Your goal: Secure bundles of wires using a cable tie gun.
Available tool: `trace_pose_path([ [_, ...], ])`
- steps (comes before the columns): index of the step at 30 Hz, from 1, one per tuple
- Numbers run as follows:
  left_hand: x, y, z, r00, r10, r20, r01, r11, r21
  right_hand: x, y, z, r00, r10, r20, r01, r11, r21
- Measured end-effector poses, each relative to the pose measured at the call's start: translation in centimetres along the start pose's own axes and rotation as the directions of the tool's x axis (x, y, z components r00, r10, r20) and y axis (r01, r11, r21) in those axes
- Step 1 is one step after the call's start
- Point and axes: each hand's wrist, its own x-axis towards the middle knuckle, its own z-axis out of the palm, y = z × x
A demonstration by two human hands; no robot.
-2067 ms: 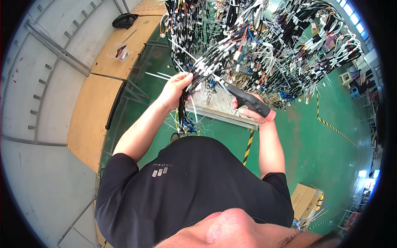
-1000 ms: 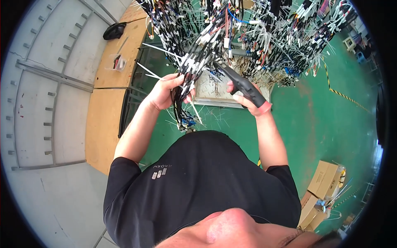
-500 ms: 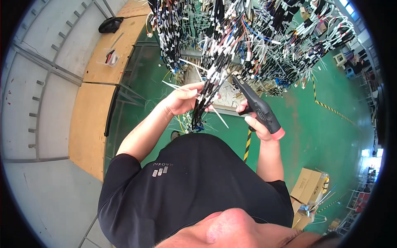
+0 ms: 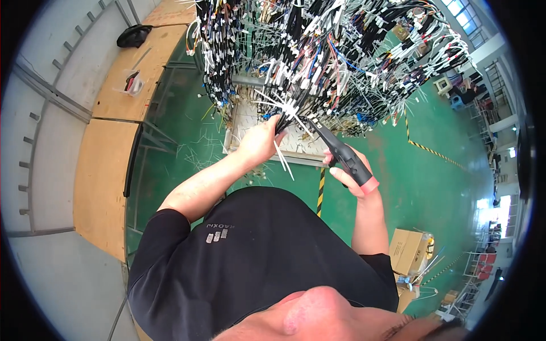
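My left hand [image 4: 260,141] is closed around a bundle of black cables [image 4: 282,123] hanging from a dense mass of wire harnesses [image 4: 335,68]. White cable ties [image 4: 290,107] fan out of the bundle just above that hand, and long tie tails hang below it. My right hand [image 4: 357,173] grips a black cable tie gun [image 4: 343,152] with a pinkish-red rear end. The gun's nose points up and left, close beside the ties; whether a tie sits in it is too small to tell.
A wooden table [image 4: 102,187] runs along the left wall, bearing a clear plastic container [image 4: 133,86] and a black bag [image 4: 134,36]. Beneath the harnesses lies a pale tray [image 4: 242,113]. Cardboard boxes [image 4: 406,250] stand at lower right. Yellow-black tape [image 4: 435,152] marks the green floor.
My left hand has moved up slightly and turned, now wrapped around the bundle. The cable tie gun has moved left, bringing its nose near the white ties.
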Motion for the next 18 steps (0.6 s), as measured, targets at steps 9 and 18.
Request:
trace_pose_path([
  [9,0.4,-1.6,-1.8,0.994,0.112,0.018,-0.111,0.935,0.338,3.2,-2.2,0.3,0.995,0.041,0.095,-0.023,0.983,-0.180],
  [18,0.8,-2.3,-4.3,0.984,0.144,0.102,-0.174,0.882,0.438,5.0,-3.8,1.6,0.989,0.077,0.130,-0.034,0.952,-0.303],
])
